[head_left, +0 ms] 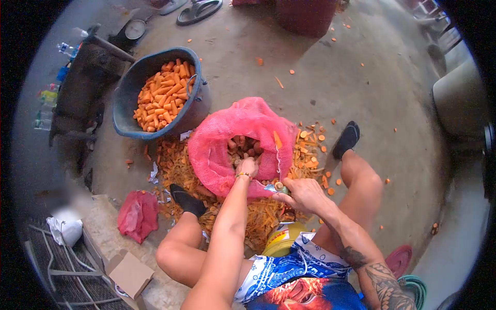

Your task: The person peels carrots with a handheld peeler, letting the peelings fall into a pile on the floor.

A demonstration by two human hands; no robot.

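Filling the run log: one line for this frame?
left hand: in pink sack of carrots | right hand: grips small tool | tub: cut carrots

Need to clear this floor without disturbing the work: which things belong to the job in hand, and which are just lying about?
In use: left hand in the pink mesh sack of carrots; right hand holding a small tool; tub of cut carrots; peelings.
Lying about: red cloth; cardboard box; bottles; white bag.
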